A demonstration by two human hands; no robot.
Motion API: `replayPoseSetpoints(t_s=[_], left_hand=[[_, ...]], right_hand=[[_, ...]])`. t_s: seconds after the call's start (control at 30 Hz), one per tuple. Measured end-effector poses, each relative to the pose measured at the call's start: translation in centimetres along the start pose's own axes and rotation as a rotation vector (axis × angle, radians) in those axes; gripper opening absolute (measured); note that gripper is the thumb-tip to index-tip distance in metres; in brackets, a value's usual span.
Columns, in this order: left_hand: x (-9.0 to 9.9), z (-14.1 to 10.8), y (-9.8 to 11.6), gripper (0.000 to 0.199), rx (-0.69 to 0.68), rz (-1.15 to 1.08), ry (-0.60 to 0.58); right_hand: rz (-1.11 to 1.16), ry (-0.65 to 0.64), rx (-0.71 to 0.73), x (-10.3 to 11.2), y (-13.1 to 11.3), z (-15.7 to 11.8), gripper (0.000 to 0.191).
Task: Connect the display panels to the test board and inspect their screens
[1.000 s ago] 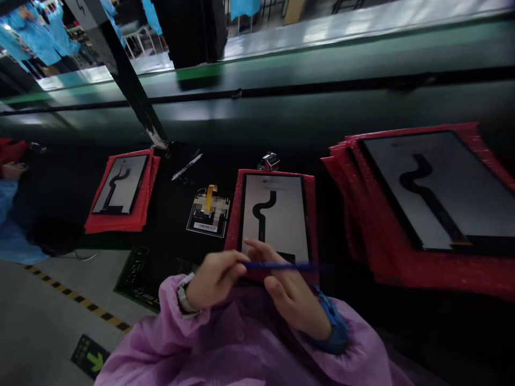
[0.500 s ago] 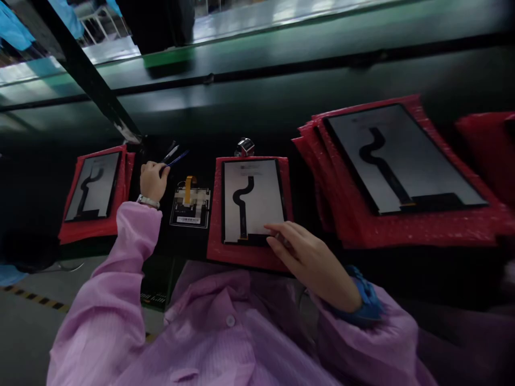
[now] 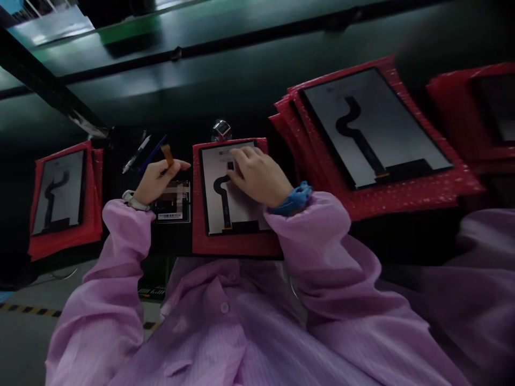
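Note:
My left hand (image 3: 156,179) is closed on an orange flex cable (image 3: 167,154), pinched between thumb and fingers. Below that hand a black circuit module (image 3: 174,206) with a barcode label lies on the dark table. A display panel (image 3: 213,201) with a curved black ribbon (image 3: 225,206) rests on a red bubble sheet (image 3: 237,246) in the middle. My right hand (image 3: 259,177) lies over the panel's upper right part, its thumb and fingertips at the ribbon's top end. Its fingers are bent, and I cannot make out whether they grip the ribbon.
Red sheets topped by panels stand at the left (image 3: 60,190) and right (image 3: 374,134). A silver round object (image 3: 221,130) sits behind the middle panel. Two pens (image 3: 139,153) lie behind my left hand. At the right edge shows a person's pink sleeve (image 3: 478,257).
My left hand has moved from the pens to the orange flex cable and taken hold of it. My right hand has gone up over the panel to the ribbon's top. The camera view has shifted.

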State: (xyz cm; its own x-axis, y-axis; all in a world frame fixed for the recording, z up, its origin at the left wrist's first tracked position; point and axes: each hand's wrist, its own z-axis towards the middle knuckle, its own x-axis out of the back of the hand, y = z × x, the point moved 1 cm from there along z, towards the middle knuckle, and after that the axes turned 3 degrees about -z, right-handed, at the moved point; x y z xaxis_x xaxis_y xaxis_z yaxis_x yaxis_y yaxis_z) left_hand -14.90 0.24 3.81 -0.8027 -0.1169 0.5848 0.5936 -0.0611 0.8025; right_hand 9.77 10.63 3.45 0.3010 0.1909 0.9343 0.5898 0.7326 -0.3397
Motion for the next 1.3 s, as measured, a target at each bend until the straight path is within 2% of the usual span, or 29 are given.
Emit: replayPoseSetpoints(t_s=[0.07,0.13,0.2,0.3,0.4,0.47,0.6,0.73,0.8,0.9,0.97,1.03,1.1,1.13,1.3], left_hand=[[-0.6,0.5,-0.5,0.058,0.065,-0.128,0.073],[-1.1,0.9,-1.4,0.055,0.083,-0.235,0.176],[-1.5,1.1,-2.4,0.050,0.074,-0.284,0.281],[-2.1,1.1,-3.0,0.048,-0.009,-0.254,0.396],[-2.5,0.7,-2.1,0.032,-0.110,-0.243,0.465],[-2.8,0.4,-1.2,0.028,-0.146,-0.233,0.479],[-3.3,-0.2,-0.1,0.034,-0.152,-0.136,0.448],[-3.4,-0.8,0.3,0.028,-0.086,-0.066,0.354],[-3.4,-1.0,0.6,0.024,-0.126,-0.008,0.312],[-3.4,-1.0,1.0,0.018,-0.194,0.050,0.250],[-3.5,-0.9,1.2,0.020,-0.179,0.075,0.207],[-3.6,-0.9,1.3,0.023,-0.148,0.110,0.173],[-3.8,-0.9,1.4,0.026,-0.126,0.139,0.154],[-3.9,-1.0,1.4,0.026,-0.122,0.144,0.146],[-4.2,-1.1,1.7,0.024,-0.126,0.134,0.075]], right_hand=[[0.025,-0.009,0.033,-1.7,0.1,-0.1,0.059],[0.033,-0.053,0.051,-2.8,0.3,-0.8,0.075],[0.024,-0.079,0.061,-3.4,0.4,-1.4,0.084],[0.019,-0.055,0.069,-3.7,0.2,-1.9,0.081],[0.027,-0.037,0.056,-3.6,-0.4,-2.2,0.074],[0.047,-0.022,0.044,-3.5,-0.7,-2.3,0.069],[0.250,0.047,0.036,-3.7,-0.9,-2.2,0.063],[0.672,0.103,0.025,-4.4,-0.9,-1.8,0.079],[0.792,0.076,0.001,-4.7,-0.9,-1.7,0.081],[0.925,0.010,0.009,-4.7,-1.2,-1.5,0.066],[1.038,-0.031,0.007,-4.7,-1.5,-1.4,0.056],[1.133,-0.058,-0.013,-4.8,-1.7,-1.5,0.064],[1.178,-0.055,-0.022,-5.0,-1.8,-1.5,0.075],[1.180,-0.046,-0.011,-5.0,-1.8,-1.5,0.074],[1.089,0.004,0.125,-4.4,-1.5,-1.5,0.044]])
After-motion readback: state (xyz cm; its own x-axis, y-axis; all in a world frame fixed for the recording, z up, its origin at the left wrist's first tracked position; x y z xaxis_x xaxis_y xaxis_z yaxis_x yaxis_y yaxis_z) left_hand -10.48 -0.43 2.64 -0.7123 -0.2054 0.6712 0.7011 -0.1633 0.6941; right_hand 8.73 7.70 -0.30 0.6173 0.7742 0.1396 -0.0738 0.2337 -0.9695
